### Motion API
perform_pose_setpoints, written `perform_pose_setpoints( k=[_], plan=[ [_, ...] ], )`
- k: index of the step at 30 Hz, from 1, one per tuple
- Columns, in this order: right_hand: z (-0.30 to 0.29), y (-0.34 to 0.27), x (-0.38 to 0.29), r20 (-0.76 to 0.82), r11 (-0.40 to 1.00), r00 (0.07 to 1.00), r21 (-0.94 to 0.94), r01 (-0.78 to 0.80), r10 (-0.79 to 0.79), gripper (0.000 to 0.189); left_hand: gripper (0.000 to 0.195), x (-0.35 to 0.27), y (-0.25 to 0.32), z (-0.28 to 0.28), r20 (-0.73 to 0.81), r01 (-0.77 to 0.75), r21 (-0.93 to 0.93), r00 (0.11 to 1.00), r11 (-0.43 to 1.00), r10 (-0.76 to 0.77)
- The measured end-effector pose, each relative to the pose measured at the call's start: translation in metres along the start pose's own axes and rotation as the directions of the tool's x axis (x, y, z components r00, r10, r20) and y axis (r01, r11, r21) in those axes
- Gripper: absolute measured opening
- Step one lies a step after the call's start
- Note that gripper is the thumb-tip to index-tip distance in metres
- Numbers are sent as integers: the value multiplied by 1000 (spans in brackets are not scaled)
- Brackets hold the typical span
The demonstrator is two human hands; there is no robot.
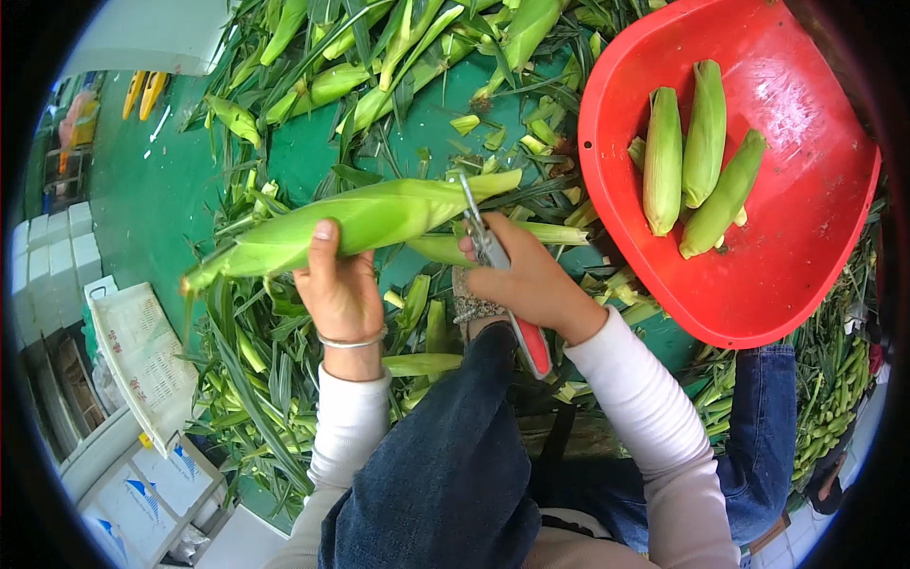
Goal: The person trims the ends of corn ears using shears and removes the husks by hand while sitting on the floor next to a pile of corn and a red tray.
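An ear of corn in its green husk (pixel 362 217) lies across my left hand (pixel 341 291), the thumb on top and the silk end pointing left. My right hand (pixel 537 274) grips pruning shears (pixel 490 249) with grey and red handles. Their blades are at the stalk end of the ear, near its right tip. Whether they cut into it cannot be told. Below that end, another husked stem piece passes behind my right hand. To the right, a red plastic basin (pixel 789 284) holds several trimmed ears in their husks (pixel 704 135).
Untrimmed corn ears (pixel 327 85), leaves and cut stalk bits cover much of the green floor (pixel 135 220). A white plastic basket (pixel 146 355) and white boxes (pixel 153 491) stand at left. Green pods (pixel 832 405) lie in a heap at far right. My knee is below my hands.
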State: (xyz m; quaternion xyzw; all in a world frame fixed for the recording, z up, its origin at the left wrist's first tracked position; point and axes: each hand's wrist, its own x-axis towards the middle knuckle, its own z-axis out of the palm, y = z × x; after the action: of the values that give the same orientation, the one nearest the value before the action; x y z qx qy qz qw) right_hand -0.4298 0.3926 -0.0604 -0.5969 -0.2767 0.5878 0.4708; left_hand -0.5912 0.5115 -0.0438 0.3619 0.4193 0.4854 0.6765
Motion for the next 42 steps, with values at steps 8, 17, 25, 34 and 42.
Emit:
perform_pose_setpoints(
  k=[8,17,25,34,42],
  plan=[
    [8,4,-16,-103,984,983,105,-143,154,31,29,0,7,-7,11,56,-128,998,990,-55],
    [-1,-22,2,-9,453,672,-745,489,-741,50,50,4,-4,-1,-20,191,-33,981,981,-192],
    [-7,4,-32,-282,960,959,-264,-91,13,47,61,15,1,-11,340,596,-236,791,768,-509],
    [0,-26,-22,16,732,940,-623,276,-341,54,43,11,17,-12,428,-291,851,867,437,-256],
    [-4,-23,-9,80,698,910,-615,367,-408,40,55,10,32,-4,535,-518,843,781,146,-323]
  ],
)
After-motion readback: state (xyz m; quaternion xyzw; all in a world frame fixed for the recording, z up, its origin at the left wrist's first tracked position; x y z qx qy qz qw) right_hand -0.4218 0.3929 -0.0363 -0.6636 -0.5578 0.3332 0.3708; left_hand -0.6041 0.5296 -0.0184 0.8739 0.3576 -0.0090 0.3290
